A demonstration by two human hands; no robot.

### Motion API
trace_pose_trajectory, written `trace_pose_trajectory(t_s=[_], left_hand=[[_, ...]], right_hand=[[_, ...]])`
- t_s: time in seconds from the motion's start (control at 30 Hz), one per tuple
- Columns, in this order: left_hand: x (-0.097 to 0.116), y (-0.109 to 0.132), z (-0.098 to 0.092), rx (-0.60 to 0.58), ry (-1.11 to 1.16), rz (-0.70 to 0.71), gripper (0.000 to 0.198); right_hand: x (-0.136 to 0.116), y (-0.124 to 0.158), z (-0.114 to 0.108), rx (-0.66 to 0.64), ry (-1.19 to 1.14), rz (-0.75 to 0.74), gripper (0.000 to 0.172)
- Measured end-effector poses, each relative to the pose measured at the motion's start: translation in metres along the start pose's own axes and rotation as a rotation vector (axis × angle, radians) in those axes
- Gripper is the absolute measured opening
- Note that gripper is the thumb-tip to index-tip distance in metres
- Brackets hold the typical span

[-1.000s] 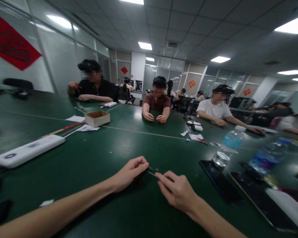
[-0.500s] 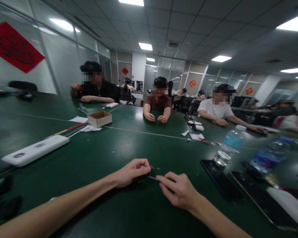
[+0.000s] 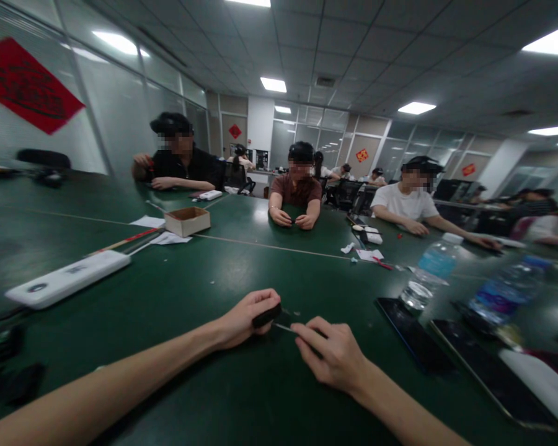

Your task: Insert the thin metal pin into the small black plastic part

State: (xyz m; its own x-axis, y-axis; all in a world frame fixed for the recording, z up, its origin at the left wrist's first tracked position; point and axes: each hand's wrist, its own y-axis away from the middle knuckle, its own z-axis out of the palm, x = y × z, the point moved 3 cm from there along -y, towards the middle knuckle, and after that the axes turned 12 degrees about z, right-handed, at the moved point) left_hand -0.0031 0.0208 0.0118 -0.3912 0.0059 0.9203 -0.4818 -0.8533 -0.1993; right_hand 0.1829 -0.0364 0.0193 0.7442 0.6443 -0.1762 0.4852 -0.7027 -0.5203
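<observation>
Just above the green table, my left hand (image 3: 251,316) is closed around a small black oblong piece (image 3: 266,315), whose kind I cannot make out. My right hand (image 3: 332,353) pinches a thin, pale, stick-like tool (image 3: 284,327) between thumb and fingers. The tool's far tip points left and reaches the underside of the black piece; whether it touches is too small to tell. Tiny clear scraps (image 3: 296,313) lie on the table just beyond the two hands.
On the right stand a clear water bottle (image 3: 430,272) and a blue-capped bottle (image 3: 509,291), beside two dark phones (image 3: 413,337). A white power strip (image 3: 69,279) and an open cardboard box (image 3: 187,223) are on the left. Several people sit across the green table (image 3: 167,384).
My left hand has turned and risen slightly, so the black piece now shows more plainly. The pale tool's tip has shifted a little left and up, and my right hand has barely moved.
</observation>
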Motion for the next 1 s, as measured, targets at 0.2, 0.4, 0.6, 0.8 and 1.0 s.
trace_pose_trajectory(t_s=[0.2,0.4,0.6,0.8,1.0], left_hand=[[-0.0027,-0.0013,-0.0008,0.053,-0.047,0.041,0.027],[-0.0045,-0.0023,-0.0014,0.106,-0.112,0.066,0.031],[-0.0046,-0.0021,-0.0025,0.127,-0.129,0.075,0.032],[-0.0037,-0.0021,-0.0013,0.143,-0.165,0.091,0.033],[-0.0059,-0.0006,-0.0028,0.166,-0.252,0.090,0.034]], right_hand=[[0.0040,-0.0051,0.0022,-0.005,0.000,0.154,0.030],[0.0017,-0.0059,0.0006,0.022,0.024,0.163,0.029],[0.0028,-0.0064,0.0013,-0.005,0.025,0.196,0.029],[0.0023,-0.0065,0.0023,-0.013,0.085,0.191,0.030],[-0.0028,-0.0056,0.0007,-0.011,0.156,0.150,0.032]])
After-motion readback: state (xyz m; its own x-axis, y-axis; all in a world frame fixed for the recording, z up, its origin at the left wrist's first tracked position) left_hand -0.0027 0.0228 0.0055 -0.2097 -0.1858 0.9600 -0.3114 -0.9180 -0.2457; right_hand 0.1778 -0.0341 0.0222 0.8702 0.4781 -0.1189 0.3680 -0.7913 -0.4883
